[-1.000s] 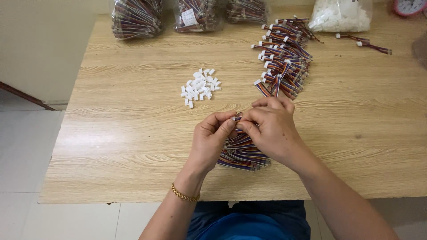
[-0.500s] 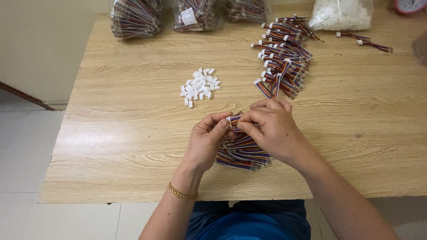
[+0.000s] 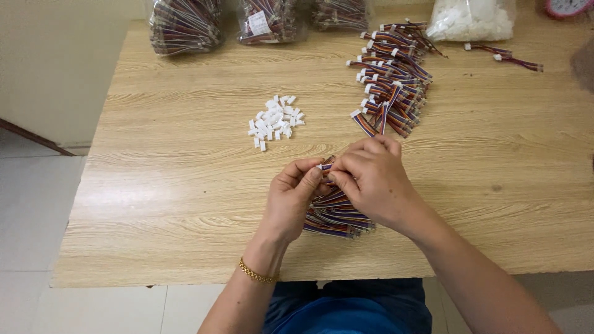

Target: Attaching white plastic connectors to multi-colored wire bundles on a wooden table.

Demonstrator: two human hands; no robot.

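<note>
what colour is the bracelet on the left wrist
Gold, a thin chain bracelet, clearest in the head view.

Three clear bags of wire bundles (image 3: 185, 25) and a bag of white parts (image 3: 471, 18) line the wooden table's (image 3: 185, 185) far edge.

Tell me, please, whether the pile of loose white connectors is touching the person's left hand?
Apart. The head view shows the pile of white connectors lying up the table from the left hand, with a plain strip of bare wooden table between them.
</note>
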